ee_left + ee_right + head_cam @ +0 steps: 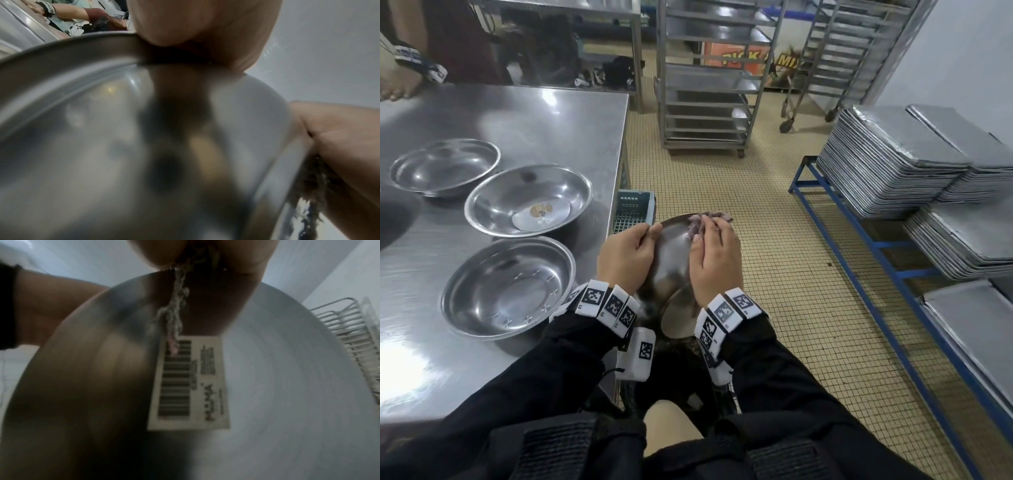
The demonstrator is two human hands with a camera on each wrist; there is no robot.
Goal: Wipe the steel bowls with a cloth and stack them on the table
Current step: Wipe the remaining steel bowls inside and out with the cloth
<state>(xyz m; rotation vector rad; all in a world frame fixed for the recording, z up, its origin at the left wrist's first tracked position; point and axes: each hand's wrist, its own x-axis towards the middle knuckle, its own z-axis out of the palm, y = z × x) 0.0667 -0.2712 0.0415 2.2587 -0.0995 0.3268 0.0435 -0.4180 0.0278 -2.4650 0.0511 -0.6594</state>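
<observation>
On the table [524, 113], left of the person, three bowls sit apart, unstacked: far [445, 168], middle [529, 200] holding crumbs, and near [508, 287]. A fourth bowl, the held bowl [671, 260], is tilted on edge off the table's right side, between both hands. Left hand [625, 255]: grip pinching the rim, thumb over its edge. Right hand [714, 263]: fingers lying flat, pressing the cloth [709, 216] against the bowl's underside, where a barcode label [189, 382] sits. Judged: wiping under way; the stacking spot lies leftward, nearer the left hand. Tray stacks [914, 161] stand far right.
</observation>
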